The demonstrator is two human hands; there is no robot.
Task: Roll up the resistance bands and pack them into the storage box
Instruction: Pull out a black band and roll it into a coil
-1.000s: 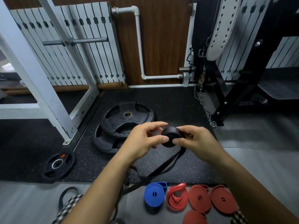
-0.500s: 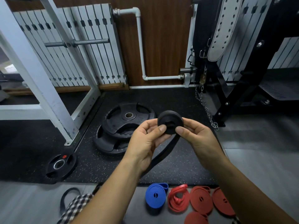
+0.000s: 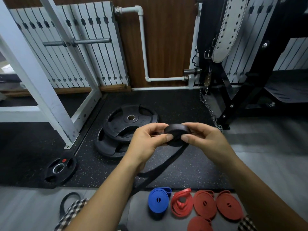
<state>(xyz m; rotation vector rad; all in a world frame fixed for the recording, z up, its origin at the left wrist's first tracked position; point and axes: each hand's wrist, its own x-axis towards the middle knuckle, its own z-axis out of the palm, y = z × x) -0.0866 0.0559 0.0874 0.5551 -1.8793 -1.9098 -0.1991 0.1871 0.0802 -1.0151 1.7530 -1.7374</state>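
Two hands on one roll here. The left hand point(image 3: 145, 144) and right hand point(image 3: 208, 142) both pinch the black band coil point(image 3: 175, 130) between thumbs and fingertips, holding it in the air between them. Its loose tail point(image 3: 166, 162) drops from under the right thumb and runs down past the left wrist.

My worry is that rubber like this wants to spring open. If either thumb eases off mid-turn, I'd expect the wraps to loosen or telescope sideways, and then it's back to square one. The dangling tail could also twist or drag on the floor, which would make the last wraps go on crooked.

Below the hands sit a blue coil point(image 3: 157, 203) and several red coils point(image 3: 204, 204). The red one just beside the blue looks looser than the rest, so it might unravel when picked up.

Hard to see:
- The tail's end disappears behind the left forearm.
- The lowest red coil is cut off by the frame edge.
- A black loop point(image 3: 66, 202) below the left elbow is half hidden, so I can't tell if it's another band.
- No storage box anywhere in view.
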